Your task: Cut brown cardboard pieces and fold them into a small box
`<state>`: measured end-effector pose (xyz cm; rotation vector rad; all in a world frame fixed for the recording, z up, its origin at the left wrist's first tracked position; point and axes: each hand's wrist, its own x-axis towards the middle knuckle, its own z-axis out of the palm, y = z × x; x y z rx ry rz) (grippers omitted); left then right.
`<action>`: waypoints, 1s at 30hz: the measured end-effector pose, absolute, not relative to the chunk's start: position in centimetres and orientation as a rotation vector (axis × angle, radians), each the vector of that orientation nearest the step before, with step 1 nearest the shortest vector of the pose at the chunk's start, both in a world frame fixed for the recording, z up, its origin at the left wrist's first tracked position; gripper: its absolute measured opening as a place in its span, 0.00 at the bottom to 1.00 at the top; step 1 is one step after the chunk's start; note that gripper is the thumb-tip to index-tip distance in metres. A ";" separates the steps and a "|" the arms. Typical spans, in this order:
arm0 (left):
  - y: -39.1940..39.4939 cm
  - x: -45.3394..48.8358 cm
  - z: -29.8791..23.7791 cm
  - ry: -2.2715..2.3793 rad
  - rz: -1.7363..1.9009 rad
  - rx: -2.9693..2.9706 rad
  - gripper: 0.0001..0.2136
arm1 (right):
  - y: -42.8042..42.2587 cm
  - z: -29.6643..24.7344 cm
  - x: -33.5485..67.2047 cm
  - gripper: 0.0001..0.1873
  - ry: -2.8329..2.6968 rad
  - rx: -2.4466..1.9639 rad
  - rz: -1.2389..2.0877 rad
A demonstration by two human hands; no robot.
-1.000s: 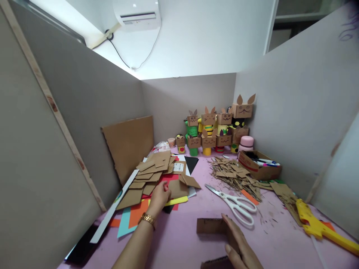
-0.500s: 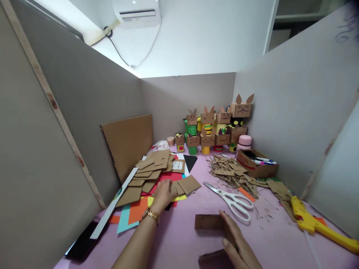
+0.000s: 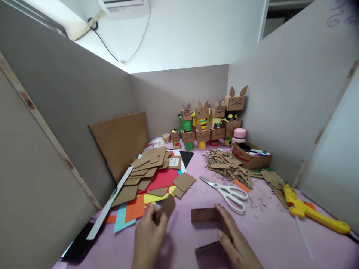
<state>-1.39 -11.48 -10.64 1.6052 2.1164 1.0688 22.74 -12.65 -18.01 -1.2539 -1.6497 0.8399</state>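
Observation:
Between the thumb and fingers of my left hand (image 3: 153, 228) is a small cardboard piece (image 3: 167, 207), held up on a slant above the table. My right hand (image 3: 235, 239) grips the right side of an open three-sided cardboard frame (image 3: 205, 215), which stands on edge with its gap facing left. A space separates the held piece from the frame. White-handled scissors (image 3: 228, 192) lie just beyond the frame. Several cut cardboard pieces (image 3: 153, 160) and coloured paper sheets (image 3: 165, 178) are piled past my left hand.
A yellow glue gun (image 3: 314, 215) lies at the right. Cardboard scraps (image 3: 228, 166) are heaped before a box of markers (image 3: 249, 158). Cardboard animal figures (image 3: 202, 112) stand at the back beside a pink bottle (image 3: 239, 135). A large cardboard sheet (image 3: 120, 144) leans on the left partition.
My left hand has picked up a cardboard piece from the pile and drawn it back toward the frame. My right hand stays on the frame. The view has shifted slightly.

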 end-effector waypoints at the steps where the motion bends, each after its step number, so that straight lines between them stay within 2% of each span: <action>1: -12.6 -0.1 -11.2 2.079 1.073 1.623 0.06 | -12.6 -17.9 22.9 0.28 -1.661 -1.253 0.859; 2: -13.5 1.2 -11.8 2.029 1.075 1.640 0.03 | -12.6 -17.7 23.0 0.28 -1.671 -1.255 0.878; 6: -14.5 4.8 -13.9 1.734 1.087 1.488 0.22 | -12.7 -17.3 23.1 0.28 -1.668 -1.266 0.897; 8: -14.5 5.5 -14.4 1.635 1.114 1.385 0.20 | -12.8 -17.2 23.0 0.28 -1.667 -1.260 0.893; 11: -14.7 5.8 -14.5 1.604 1.167 1.301 0.10 | -12.9 -17.0 22.9 0.28 -1.665 -1.261 0.883; 13: -14.9 5.9 -14.4 1.622 1.207 1.264 0.11 | -13.0 -17.0 22.8 0.28 -1.653 -1.257 0.878; 17: -14.6 6.0 -14.5 1.549 1.190 1.260 0.27 | -12.8 -17.1 22.9 0.28 -1.640 -1.225 0.872; 23: -13.5 6.7 -16.3 1.372 1.254 1.237 0.33 | -12.7 -17.5 22.8 0.29 -1.647 -1.231 0.888; 30: -13.5 6.9 -17.3 1.307 1.280 1.345 0.54 | -12.8 -17.0 22.8 0.29 -1.672 -1.250 0.926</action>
